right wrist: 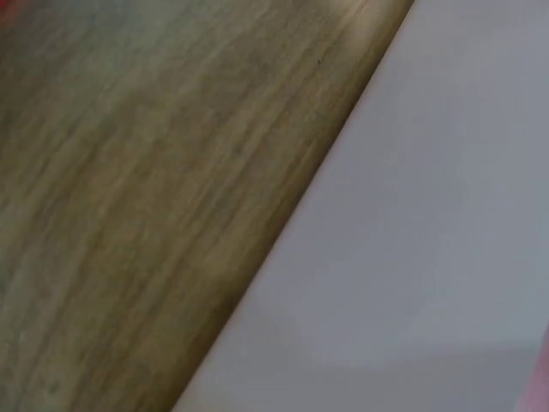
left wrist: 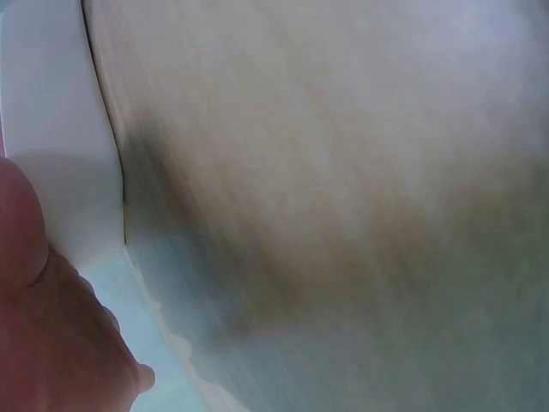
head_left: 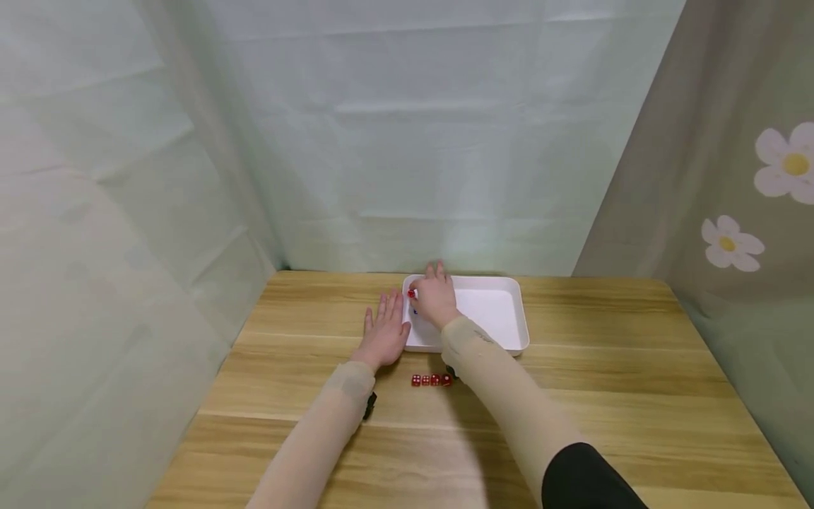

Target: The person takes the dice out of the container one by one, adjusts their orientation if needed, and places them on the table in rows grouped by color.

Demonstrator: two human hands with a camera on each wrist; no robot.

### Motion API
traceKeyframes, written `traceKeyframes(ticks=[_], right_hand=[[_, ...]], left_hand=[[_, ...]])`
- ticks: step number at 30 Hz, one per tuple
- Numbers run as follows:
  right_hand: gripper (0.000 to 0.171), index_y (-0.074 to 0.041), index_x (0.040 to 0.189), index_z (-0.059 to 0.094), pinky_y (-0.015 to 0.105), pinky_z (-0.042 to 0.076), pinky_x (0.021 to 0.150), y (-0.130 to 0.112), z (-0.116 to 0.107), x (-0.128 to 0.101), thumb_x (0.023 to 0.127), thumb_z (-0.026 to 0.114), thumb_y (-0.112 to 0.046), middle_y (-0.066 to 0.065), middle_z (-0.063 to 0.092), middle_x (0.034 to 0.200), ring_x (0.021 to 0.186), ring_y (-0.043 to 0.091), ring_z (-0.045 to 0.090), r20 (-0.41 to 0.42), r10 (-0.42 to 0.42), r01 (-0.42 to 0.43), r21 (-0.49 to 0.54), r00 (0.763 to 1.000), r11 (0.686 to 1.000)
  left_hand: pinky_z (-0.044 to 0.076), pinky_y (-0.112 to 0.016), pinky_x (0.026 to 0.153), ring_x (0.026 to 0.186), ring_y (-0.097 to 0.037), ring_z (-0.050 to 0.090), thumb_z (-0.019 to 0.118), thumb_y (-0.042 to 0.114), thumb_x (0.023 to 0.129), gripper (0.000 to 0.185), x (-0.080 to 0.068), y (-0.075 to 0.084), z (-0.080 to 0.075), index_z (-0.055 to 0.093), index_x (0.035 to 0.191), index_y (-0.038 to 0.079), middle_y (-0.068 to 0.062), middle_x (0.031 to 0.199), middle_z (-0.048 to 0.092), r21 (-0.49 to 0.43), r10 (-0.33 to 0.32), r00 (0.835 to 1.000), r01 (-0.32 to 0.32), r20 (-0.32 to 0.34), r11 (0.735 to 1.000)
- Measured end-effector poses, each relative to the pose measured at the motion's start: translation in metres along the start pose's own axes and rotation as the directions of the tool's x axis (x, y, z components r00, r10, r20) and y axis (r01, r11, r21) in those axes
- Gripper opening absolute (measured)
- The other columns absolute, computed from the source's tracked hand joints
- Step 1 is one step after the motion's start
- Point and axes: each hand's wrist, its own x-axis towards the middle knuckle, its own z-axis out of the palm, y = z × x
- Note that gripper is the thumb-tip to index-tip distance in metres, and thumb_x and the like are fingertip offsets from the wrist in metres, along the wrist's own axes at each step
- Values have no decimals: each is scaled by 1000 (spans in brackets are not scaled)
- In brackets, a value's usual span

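Observation:
A white tray (head_left: 492,314) lies near the back of the wooden table. Inside its left part, my right hand (head_left: 435,297) pinches a red die (head_left: 411,293) between thumb and finger, with other fingers stretched forward. Something small and blue (head_left: 415,312) shows just under that hand, partly hidden. My left hand (head_left: 384,338) is spread flat on the table along the tray's left side, its thumb at the rim. In the left wrist view the hand (left wrist: 51,343) is seen beside the tray wall (left wrist: 69,163). The right wrist view shows mostly the tray's side (right wrist: 386,223).
Several red dice (head_left: 435,380) stand in a short row on the table (head_left: 305,396), in front of the tray between the forearms. A pale cloth (head_left: 432,155) hangs behind the table, with more cloth at both sides; the right one bears white flowers (head_left: 731,244).

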Motion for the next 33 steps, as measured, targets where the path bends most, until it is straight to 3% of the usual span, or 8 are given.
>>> traceKeyframes(ticks=[17,29,33], right_hand=[[25,-27,126,81,60,28,126,-6,-1,3,103,75,-32,25,36,168,161,48,17,-29,8,-9,-36,1000,999],[22,-27,122,82,58,29,126,-9,-1,3,102,75,-28,24,37,168,161,46,17,-40,16,-19,-78,999,997],[21,-25,122,82,58,26,127,-8,0,5,103,74,-29,23,35,170,162,45,15,-24,20,-22,-94,1000,995]], left_hand=[[-7,-65,128,164,-30,-13,36,34,116,71,3,-3,3,3,172,7,-6,179,-7,-23,3,1000,-3,-5,1000],[1,-69,127,164,-37,-3,43,29,114,71,-3,11,-3,9,171,2,-14,180,3,-9,9,1000,-9,-20,1000],[-2,-67,127,165,-35,-6,40,31,115,71,0,9,0,7,172,4,-11,180,-1,-5,4,1000,-4,-7,1000]])
